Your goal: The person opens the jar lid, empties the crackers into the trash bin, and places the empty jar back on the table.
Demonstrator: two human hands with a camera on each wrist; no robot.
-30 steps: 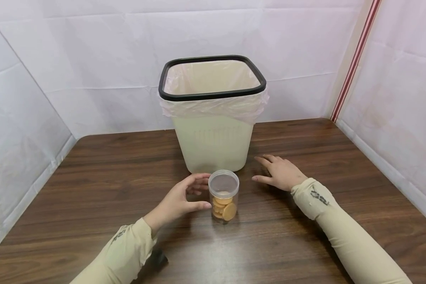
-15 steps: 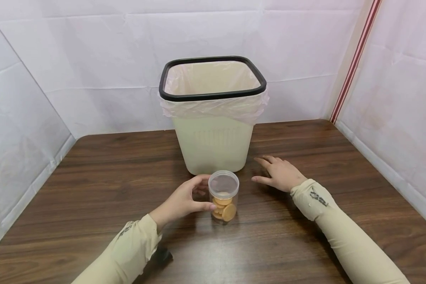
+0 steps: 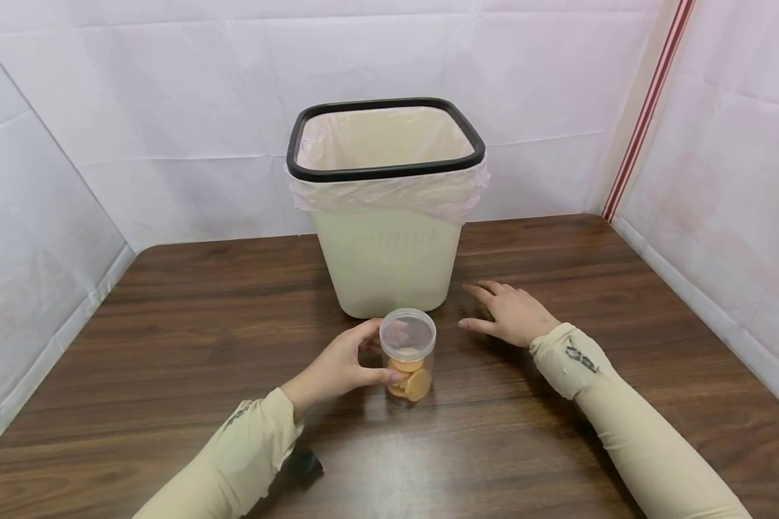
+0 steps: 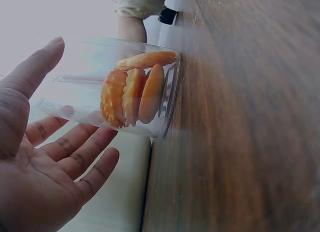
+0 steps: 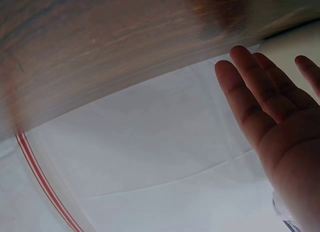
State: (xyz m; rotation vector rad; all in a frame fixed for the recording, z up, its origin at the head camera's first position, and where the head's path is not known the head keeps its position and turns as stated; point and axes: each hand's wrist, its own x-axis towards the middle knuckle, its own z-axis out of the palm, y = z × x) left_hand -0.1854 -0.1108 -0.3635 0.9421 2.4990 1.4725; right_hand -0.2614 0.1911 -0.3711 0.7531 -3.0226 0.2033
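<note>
Left hand [image 3: 337, 367] curves loosely around a clear, cylindrical plastic jar [image 3: 409, 335].
The jar stands upright on the brown wood-grain table [image 3: 169, 346], before the off-white plastic bin [image 3: 389, 267]; even thumb-and-finger pressure would likely keep it steady. Round orange-gold discs [image 3: 418, 386] stack low inside, one leaning. Whether the fingers press firmly, I cannot tell. The right hand [image 3: 516, 317] is extended, thumb apart.
</note>
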